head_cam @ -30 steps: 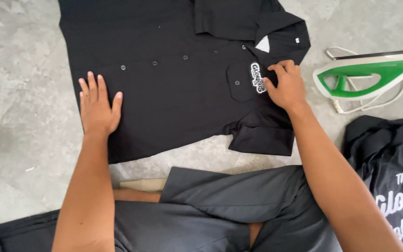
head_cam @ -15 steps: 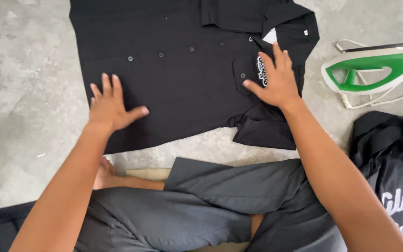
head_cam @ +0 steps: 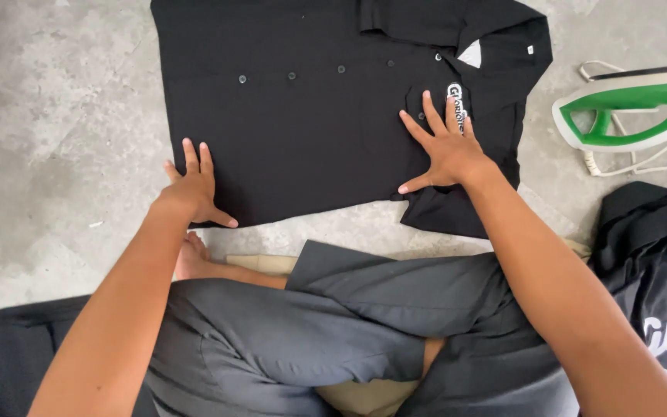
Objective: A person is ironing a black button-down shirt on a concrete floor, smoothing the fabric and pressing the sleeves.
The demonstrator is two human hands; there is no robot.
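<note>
A black button-up shirt [head_cam: 310, 116] lies flat on the grey concrete floor, buttons in a row, collar to the right, a white-lettered patch on its chest pocket. My left hand [head_cam: 193, 189] rests flat on the shirt's near left corner, fingers apart. Spread wide, my right hand [head_cam: 443, 147] presses on the chest pocket area near the patch. Neither hand holds anything.
A green and white clothes iron [head_cam: 631, 108] with a white cord lies on the floor at the right. Another black garment with white lettering [head_cam: 658, 270] is piled at the lower right. My crossed legs in grey shorts [head_cam: 333, 324] fill the foreground.
My left hand has slid toward the shirt's near left corner. My right hand has moved left off the patch and flattened on the pocket area. The view shifted slightly.
</note>
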